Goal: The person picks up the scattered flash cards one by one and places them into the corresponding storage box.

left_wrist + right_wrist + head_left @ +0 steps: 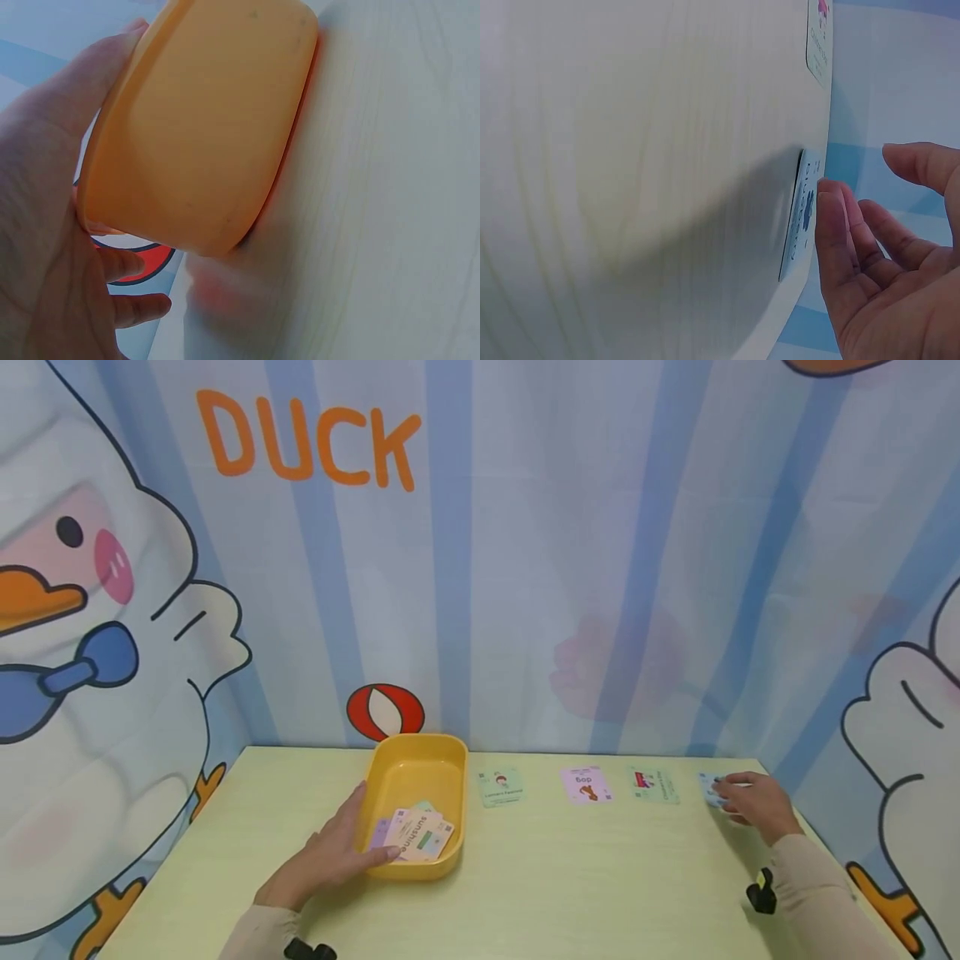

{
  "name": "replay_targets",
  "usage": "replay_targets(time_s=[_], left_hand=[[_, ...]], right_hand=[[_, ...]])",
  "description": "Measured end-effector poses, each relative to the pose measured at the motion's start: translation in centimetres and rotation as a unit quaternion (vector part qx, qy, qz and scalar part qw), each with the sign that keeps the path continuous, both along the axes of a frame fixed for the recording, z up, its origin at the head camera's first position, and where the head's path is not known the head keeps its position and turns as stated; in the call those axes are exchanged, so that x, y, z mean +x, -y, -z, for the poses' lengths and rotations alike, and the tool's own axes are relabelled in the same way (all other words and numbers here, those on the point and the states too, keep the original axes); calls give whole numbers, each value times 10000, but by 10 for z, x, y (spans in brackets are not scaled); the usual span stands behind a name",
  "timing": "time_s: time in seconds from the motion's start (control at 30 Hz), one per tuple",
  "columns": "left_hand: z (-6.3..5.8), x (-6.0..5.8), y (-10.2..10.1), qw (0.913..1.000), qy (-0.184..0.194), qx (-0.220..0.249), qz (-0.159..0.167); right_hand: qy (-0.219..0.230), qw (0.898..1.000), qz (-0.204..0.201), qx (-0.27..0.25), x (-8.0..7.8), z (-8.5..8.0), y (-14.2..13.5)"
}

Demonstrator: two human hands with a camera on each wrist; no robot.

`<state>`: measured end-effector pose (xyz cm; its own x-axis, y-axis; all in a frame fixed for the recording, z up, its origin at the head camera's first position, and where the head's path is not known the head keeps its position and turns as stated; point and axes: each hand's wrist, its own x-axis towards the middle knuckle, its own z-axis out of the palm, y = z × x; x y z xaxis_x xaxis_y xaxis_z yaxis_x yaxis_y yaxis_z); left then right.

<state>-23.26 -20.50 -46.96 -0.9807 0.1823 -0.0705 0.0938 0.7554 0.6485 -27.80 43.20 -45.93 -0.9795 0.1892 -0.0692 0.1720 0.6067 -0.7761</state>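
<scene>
My left hand (328,860) grips the left side of a yellow plastic basket (414,871), thumb at the front rim and fingers along the outer wall. Inside lie several overlapping cards, the top one a "sunshine" card (415,832). At the table's far right, my right hand (759,803) hovers over a light blue card (802,217) lying flat. Its fingertips are close to the card or just touching; which one, I cannot tell. The thumb stands apart from the fingers, and part of the card is hidden under the hand in the head view.
Along the table's back edge lie a green "Lantern Festival" card (501,787), a purple dog card (587,785) and a green card with a red picture (654,785). Behind them hangs a striped curtain (525,610) with duck prints. The pale wooden table (570,885) extends toward me.
</scene>
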Motion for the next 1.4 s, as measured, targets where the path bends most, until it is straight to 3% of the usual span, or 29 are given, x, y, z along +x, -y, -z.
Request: replay_targets(time_s=[0.5,0.87,1.4], left_hand=[[5,-2,3,10000,-72,52,9],[1,-1,2,10000,-24,19,-22],[1,-1,2,9999,32,17,-113]], right_hand=[[43,9980,88,628,-6,-9,-5],[-134,9933,135,1143,-11,-11,-10],[100,9939,348,1042,-20,-2,-15]])
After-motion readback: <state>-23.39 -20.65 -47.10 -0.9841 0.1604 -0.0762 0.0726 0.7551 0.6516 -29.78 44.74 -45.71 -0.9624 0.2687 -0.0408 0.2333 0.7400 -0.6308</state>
